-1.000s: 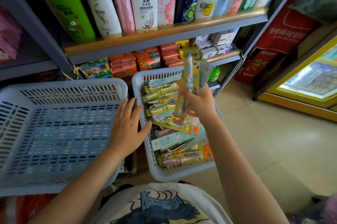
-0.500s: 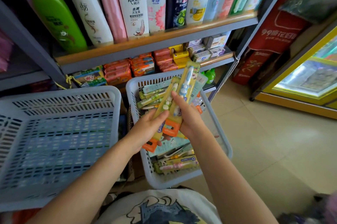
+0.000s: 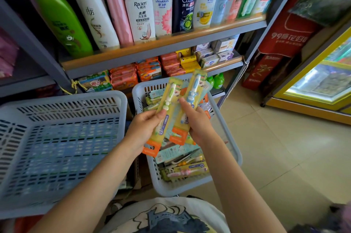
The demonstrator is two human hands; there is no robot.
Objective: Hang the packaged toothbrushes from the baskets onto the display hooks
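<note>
A person stands over two grey plastic baskets in a shop aisle, seen from the head camera, a packaged toothbrush in each hand. The left hand [image 3: 141, 128] grips a yellow pack with a green-and-white toothbrush [image 3: 167, 106], thumb pressed on its front and the other fingers curled behind it. The right hand [image 3: 199, 121] holds a second yellow pack with a blue-and-white toothbrush [image 3: 191, 96]; one finger lies straight along its front, and the rest of that hand's fingers are hidden behind the card, so I cannot tell how they lie. Both packs tilt up and to the right, side by side and overlapping near their orange lower ends, above the right basket [image 3: 232, 149]. That basket holds a loose pile of more toothbrush packs [image 3: 182, 168], yellow, teal and orange, lying flat at mixed angles. The left basket [image 3: 121, 100] sits just beside it, its slatted floor showing blurred.

Behind the baskets rises a grey metal shelf unit [image 3: 190, 41] with wooden front lips. Its upper shelf carries a row of tall shampoo bottles [image 3: 140, 12], green, white, pink and dark blue. The shelf beneath is stacked with boxed soap bars [image 3: 150, 70], orange, yellow and white. To the right stand red cartons [image 3: 284, 43] and a lit, yellow-framed display cabinet [image 3: 322, 81] on a pale tiled floor [image 3: 284, 156]. A white printed shirt [image 3: 163, 215] shows at the bottom edge.
</note>
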